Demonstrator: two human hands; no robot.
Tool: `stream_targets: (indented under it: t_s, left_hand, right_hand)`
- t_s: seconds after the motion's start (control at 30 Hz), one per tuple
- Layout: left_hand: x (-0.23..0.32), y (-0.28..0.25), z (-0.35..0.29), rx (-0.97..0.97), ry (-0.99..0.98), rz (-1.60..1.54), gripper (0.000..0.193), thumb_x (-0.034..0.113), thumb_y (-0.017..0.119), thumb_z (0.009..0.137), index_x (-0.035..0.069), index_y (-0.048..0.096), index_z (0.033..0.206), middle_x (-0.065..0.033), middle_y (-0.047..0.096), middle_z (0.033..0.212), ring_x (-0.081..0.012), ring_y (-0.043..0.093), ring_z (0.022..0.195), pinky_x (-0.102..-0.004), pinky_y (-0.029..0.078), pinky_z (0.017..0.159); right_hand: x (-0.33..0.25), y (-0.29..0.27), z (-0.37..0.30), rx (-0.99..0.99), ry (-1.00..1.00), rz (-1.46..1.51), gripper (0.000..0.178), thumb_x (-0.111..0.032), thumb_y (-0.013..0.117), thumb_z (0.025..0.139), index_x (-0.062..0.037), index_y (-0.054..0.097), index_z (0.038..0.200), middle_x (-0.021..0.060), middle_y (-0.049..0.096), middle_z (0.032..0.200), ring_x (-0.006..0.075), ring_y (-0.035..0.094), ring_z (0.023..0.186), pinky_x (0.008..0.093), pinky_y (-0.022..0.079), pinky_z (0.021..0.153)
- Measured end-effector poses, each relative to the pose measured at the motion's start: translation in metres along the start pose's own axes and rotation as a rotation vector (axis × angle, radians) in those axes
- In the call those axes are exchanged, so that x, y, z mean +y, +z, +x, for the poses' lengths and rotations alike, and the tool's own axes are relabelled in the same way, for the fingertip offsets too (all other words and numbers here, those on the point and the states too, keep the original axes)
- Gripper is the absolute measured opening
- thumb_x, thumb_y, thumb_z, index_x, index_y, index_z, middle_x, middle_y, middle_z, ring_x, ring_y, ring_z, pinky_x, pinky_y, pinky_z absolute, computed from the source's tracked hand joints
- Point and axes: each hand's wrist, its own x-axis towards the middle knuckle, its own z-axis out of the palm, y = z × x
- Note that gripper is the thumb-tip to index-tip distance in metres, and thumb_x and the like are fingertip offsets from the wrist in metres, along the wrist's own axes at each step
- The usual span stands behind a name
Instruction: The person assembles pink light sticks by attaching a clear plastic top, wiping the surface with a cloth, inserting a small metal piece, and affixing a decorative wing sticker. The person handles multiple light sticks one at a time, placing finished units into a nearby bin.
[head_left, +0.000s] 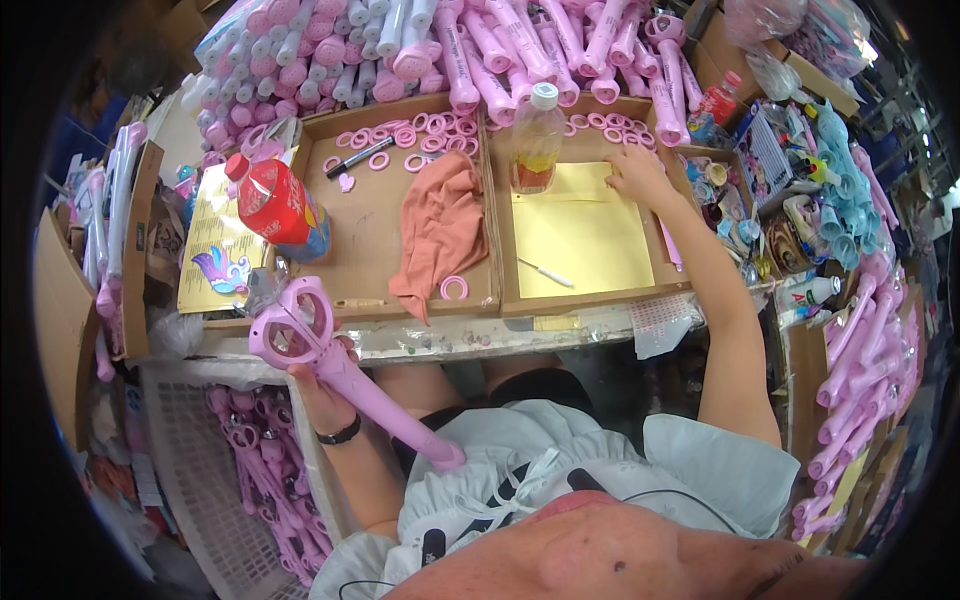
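Note:
My left hand [325, 402] is closed round a pink plastic toy wand [375, 398], just below its round, open-framed head. The wand slants across my lap, its handle end against my clothing. Over the right cardboard tray [592, 297], my right hand [638, 178] has its fingers apart, at the upper right edge of a yellow sheet [580, 235]. Pink rings [612, 134] lie just beyond the fingers. Nothing shows in that hand, though its fingertips are partly hidden. A clear bottle [538, 140] with a white cap stands left of it.
The left tray [345, 225] holds more rings, a black marker [360, 158] and an orange cloth [440, 225]. A red-capped bottle [280, 205] stands at its left side. Many pink wands [520, 50] are piled behind. A white basket [190, 450] of wand parts sits lower left.

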Motion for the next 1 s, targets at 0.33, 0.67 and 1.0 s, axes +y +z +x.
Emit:
stream_targets:
  t_s: [0.33,0.67,1.0]
  left_hand:
    - [0.0,-0.003,-0.004,0.049,0.009,0.02,0.078,0.061,0.052,0.081,0.004,0.037,0.131,-0.0138,0.058,0.111,-0.0183,0.059,0.083,-0.027,0.05,0.067]
    - [-0.001,-0.011,-0.008,0.058,0.024,0.028,0.076,0.06,0.05,0.082,0.004,0.037,0.131,-0.015,0.057,0.114,-0.019,0.059,0.084,-0.0267,0.05,0.067]
    - [0.0,-0.007,-0.008,0.161,-0.018,0.064,0.086,0.067,0.056,0.074,0.001,0.04,0.128,-0.0145,0.058,0.111,-0.0185,0.059,0.082,-0.0253,0.05,0.063]
  right_hand:
    - [-0.01,0.025,-0.019,0.317,-0.084,-0.114,0.039,-0.016,0.057,0.079,-0.0066,0.053,0.117,0.0117,0.056,0.105,0.0277,0.049,0.103,0.0433,0.032,0.093]
    - [-0.012,0.028,-0.021,0.444,-0.127,-0.031,0.032,-0.011,0.056,0.079,-0.0069,0.056,0.111,0.0092,0.057,0.101,0.0265,0.051,0.099,0.0402,0.036,0.086]
    - [-0.014,0.035,-0.024,0.427,-0.072,-0.026,0.026,-0.01,0.055,0.078,-0.0075,0.061,0.103,0.0084,0.059,0.103,0.0247,0.055,0.093,0.0398,0.039,0.082]
